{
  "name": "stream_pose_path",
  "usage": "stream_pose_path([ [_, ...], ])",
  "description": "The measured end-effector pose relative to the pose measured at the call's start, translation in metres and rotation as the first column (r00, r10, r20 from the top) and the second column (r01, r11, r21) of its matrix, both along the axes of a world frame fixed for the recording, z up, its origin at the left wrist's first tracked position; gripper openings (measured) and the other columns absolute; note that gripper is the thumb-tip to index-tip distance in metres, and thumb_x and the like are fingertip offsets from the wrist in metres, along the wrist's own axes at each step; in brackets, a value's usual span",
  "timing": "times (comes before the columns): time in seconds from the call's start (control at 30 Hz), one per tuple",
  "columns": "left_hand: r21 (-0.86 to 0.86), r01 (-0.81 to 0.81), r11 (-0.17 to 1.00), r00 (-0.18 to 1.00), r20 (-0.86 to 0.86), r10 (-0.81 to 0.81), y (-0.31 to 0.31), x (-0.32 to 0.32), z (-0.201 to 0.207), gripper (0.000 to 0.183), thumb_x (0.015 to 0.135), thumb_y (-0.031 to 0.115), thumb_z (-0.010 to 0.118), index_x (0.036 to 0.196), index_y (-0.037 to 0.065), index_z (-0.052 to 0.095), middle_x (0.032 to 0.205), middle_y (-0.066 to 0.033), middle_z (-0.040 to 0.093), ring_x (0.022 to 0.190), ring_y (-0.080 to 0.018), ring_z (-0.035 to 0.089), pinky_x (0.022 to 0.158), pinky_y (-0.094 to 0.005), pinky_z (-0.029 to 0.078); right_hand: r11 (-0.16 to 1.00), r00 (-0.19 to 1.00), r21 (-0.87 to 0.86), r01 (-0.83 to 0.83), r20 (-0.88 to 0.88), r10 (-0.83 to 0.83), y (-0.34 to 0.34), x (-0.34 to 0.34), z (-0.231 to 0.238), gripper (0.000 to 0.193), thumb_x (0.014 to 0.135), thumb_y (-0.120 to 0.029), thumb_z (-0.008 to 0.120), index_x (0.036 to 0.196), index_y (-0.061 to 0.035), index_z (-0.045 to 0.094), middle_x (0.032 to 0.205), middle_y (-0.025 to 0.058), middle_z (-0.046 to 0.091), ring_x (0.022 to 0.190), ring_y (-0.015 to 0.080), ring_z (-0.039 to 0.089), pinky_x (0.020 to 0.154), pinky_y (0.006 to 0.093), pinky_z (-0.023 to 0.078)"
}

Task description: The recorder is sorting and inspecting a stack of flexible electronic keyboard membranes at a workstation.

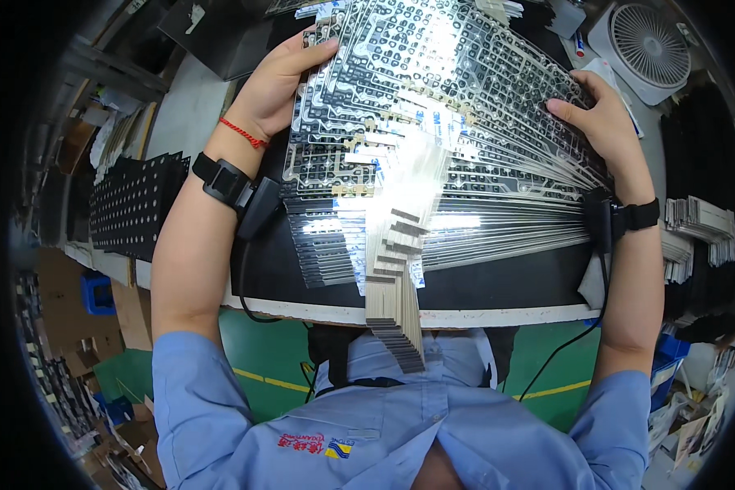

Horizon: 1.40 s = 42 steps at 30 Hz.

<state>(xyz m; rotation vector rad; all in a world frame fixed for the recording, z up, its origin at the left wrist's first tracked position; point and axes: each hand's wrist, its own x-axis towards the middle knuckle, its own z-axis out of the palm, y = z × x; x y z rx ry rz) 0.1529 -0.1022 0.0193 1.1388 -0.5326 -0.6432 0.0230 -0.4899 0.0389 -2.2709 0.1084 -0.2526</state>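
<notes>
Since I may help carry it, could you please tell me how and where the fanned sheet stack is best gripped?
Probably take the fanned sheet stack by its side edges, from left and right together, thumbs on top: it is broad and layered, with narrow tails overhanging the table.

your fanned sheets (498, 106) carry black-and-silver circuit patterning, blue-on-white patches (351, 237) and pale ribbon tails (392, 302) ending dark grey past the bench's white front edge (506, 316), while your shirt (498, 433) is light blue and your wrist cord (242, 133) red.
</notes>
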Motion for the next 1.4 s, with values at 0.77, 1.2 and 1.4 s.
stream_pose_path([
  [0.77, -0.001, -0.025, 1.0, 0.998, -0.063, 0.025, 0.005, 0.005, -0.007, 0.043, 0.105, 0.031, 0.047, 0.133, -0.001, 0.053, 0.125, -0.0139, 0.065, 0.107, -0.0171, 0.068, 0.091, -0.0294, 0.057, 0.996, 0.999, 0.091, 0.001, -0.046, 0.003, 0.008, -0.002, 0.006, 0.046, 0.079, -0.018, 0.083, 0.114, 0.0034, 0.062, 0.095, 0.0065, 0.068, 0.083, 0.0115, 0.064, 0.078, 0.0246, 0.051],
  [1.2, 0.062, -0.032, 0.998, 0.999, 0.009, 0.031, -0.004, -0.015, 0.01, 0.06, 0.102, 0.052, 0.044, 0.135, 0.002, 0.05, 0.124, -0.0089, 0.064, 0.109, -0.0146, 0.064, 0.093, -0.0302, 0.054, 0.997, 0.994, 0.039, -0.061, 0.09, 0.057, 0.028, -0.004, 0.011, 0.054, 0.072, -0.015, 0.087, 0.116, 0.0008, 0.057, 0.103, 0.0084, 0.065, 0.093, 0.0153, 0.062, 0.083, 0.0279, 0.051],
  [1.4, 0.249, -0.106, 0.963, 0.951, 0.308, 0.025, -0.014, -0.033, 0.03, 0.058, 0.082, 0.01, 0.079, 0.13, 0.002, 0.047, 0.097, -0.006, 0.068, 0.072, -0.0089, 0.063, 0.057, -0.0207, 0.05, 0.999, 0.997, -0.048, 0.002, 0.077, 0.002, 0.023, -0.005, 0.008, 0.061, 0.073, -0.021, 0.087, 0.123, 0.0008, 0.059, 0.109, 0.0105, 0.066, 0.098, 0.0181, 0.063, 0.088, 0.0316, 0.05],
])
